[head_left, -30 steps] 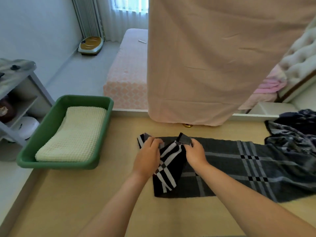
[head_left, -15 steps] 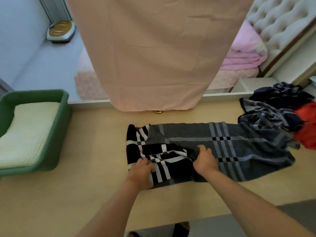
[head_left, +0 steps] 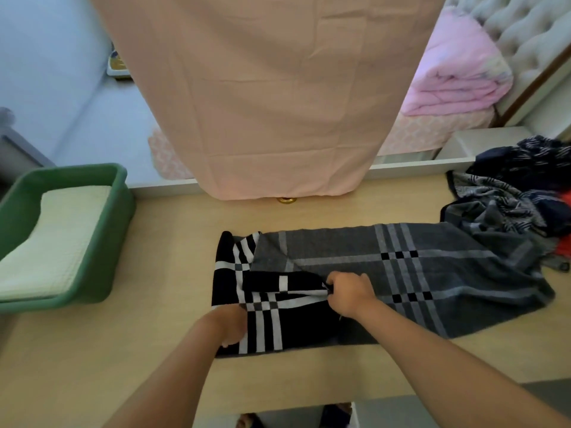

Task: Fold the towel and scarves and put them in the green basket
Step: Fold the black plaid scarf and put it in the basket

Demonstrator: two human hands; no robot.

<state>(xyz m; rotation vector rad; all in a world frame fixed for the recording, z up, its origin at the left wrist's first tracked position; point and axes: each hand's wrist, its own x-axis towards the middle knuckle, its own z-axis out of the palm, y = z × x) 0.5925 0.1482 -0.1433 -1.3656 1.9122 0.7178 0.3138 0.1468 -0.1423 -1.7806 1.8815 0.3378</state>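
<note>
The right hand point(head_left: 350, 293) pinches a raised fold of the plaid scarf point(head_left: 401, 267) where its black-and-white end lies doubled over the grey length. The left hand point(head_left: 230, 325) sits on the scarf's near left corner with fingers curled — whether it truly grips the cloth cannot be told. The scarf lies spread across the surface point(head_left: 154, 350). Well to the left stands the green basket point(head_left: 120, 211), a folded pale towel point(head_left: 52, 239) inside; a heap of dark scarves point(head_left: 509, 199) lies at the far right.
</note>
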